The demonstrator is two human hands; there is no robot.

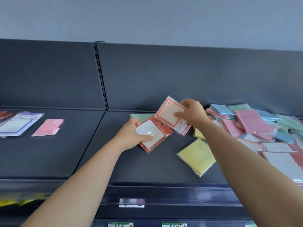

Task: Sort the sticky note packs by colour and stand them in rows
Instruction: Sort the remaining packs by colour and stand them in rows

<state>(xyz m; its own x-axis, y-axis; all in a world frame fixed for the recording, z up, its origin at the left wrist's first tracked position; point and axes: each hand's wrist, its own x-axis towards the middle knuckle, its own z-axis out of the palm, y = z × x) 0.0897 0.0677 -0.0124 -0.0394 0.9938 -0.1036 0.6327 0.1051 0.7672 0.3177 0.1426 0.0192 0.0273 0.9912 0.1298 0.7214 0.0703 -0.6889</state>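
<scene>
head view: left hand (131, 134), right hand (191, 113) each grip red-bordered pack (153, 135).

Mid-frame, the left hand (131, 136) holds a first pack (152, 136), and the right hand (191, 114) holds a second pack (170, 115) just above-right of it (edges overlapping). A loose heap (255, 123) fills the right end of the shelf (49, 153), with a flat pack (196, 156) lower-left of it. At far left a lone pack (48, 127) lies right of a small stack (19, 123).
</scene>
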